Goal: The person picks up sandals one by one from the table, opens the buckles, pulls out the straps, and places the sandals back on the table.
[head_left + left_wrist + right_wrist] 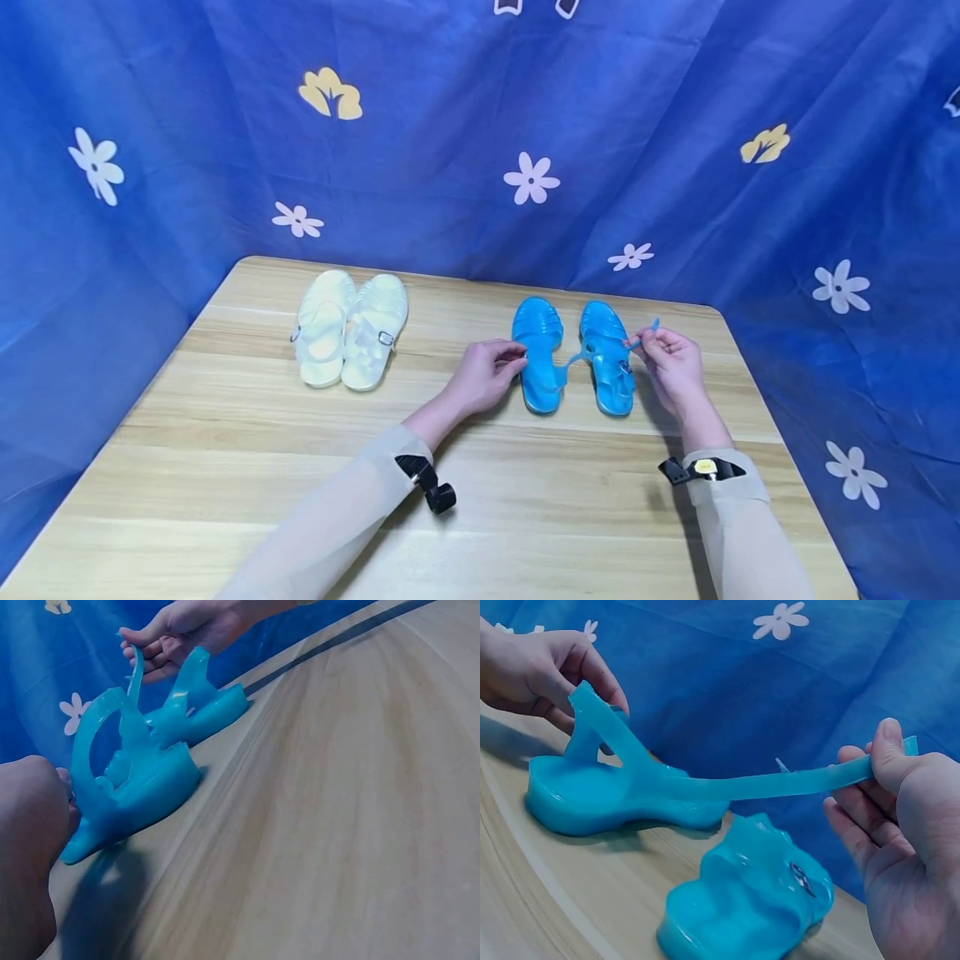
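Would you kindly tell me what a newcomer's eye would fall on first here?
Most likely the long blue strap, stretched from the left blue sandal to the right hand's grip. Next, perhaps, the pale sandals side by side near the far left corner of the table, then the blue flowered curtain behind.

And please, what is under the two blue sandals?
The wooden table lies under the blue sandals; whatever is directly beneath their soles is covered and cannot be seen.

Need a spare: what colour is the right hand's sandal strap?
Sandal strap: turquoise blue, clearest in the right wrist view.
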Motion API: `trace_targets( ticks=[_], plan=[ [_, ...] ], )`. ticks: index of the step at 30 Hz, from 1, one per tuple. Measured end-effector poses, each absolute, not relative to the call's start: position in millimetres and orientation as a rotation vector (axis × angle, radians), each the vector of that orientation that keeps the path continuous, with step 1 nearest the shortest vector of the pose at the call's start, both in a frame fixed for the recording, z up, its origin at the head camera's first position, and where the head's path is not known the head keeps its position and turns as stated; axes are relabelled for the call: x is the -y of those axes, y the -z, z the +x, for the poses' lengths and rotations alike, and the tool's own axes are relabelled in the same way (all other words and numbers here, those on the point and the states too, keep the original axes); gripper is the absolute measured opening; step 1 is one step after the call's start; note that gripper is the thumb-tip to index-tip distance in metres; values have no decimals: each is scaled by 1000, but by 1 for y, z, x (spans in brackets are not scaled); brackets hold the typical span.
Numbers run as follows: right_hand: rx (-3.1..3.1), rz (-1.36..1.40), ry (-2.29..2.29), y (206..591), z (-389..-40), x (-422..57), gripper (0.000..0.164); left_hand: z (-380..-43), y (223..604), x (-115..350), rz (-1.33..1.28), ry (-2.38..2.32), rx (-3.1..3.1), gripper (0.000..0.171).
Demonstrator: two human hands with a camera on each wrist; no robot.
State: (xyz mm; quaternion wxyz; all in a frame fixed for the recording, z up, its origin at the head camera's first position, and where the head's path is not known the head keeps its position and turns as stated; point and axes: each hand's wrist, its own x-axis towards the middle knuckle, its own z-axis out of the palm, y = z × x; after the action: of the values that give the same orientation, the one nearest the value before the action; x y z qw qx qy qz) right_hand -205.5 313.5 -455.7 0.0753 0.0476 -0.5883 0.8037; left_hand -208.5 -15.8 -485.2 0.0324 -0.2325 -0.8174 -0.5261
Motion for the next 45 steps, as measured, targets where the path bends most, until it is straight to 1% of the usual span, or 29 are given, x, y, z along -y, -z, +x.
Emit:
trace_targets(
  ticks=[10, 21, 25, 28, 32, 39, 45],
  plan=[
    [1701, 139, -2460, 462, -204, -323, 21, -220, 483, 7, -691, 1639, 2521, 24],
    [1595, 151, -2489, 464, -205, -325, 18, -221, 479, 1, -674, 1726, 2525, 28],
    [1469, 103, -2477, 454, -204, -320, 10, -215, 472, 11, -672, 1764, 2497, 32],
    [1342, 129, -2467, 444, -204, -314, 12, -210, 467, 23, -696, 1805, 2449, 33],
    [1331, 245, -2438, 430, -204, -301, 17, -204, 461, 40, -721, 1821, 2412, 32],
    [1551, 515, -2331, 421, -203, -262, 15, -193, 448, 73, -708, 1828, 2363, 28],
    [1739, 614, -2261, 418, -201, -227, 18, -185, 433, 101, -693, 1778, 2320, 27]
  ],
)
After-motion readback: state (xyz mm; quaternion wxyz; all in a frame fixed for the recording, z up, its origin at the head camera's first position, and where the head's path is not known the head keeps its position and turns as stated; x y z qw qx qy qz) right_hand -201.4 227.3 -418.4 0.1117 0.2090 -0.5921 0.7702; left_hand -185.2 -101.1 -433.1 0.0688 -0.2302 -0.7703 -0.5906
